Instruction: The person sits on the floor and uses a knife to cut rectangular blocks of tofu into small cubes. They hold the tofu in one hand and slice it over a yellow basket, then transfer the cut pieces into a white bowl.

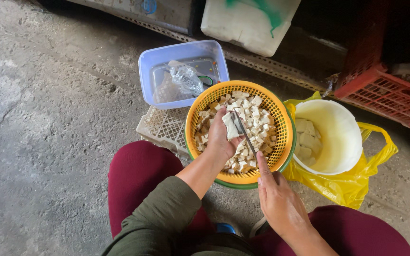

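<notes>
My left hand (219,140) holds a pale block of tofu (230,125) over an orange perforated basket (282,118) filled with several small tofu cubes. My right hand (277,196) grips a knife (244,132) whose blade rests across the block in my left palm. The basket sits inside a green rim on the ground between my knees. My maroon trousers and olive sleeve fill the lower part of the view.
A white bucket (345,135) with tofu pieces in liquid stands in a yellow plastic bag (352,185) to the right. A light blue tub (164,61) with a clear bag lies behind the basket, a white lattice tray (157,125) beside it. A red crate (390,95) sits far right.
</notes>
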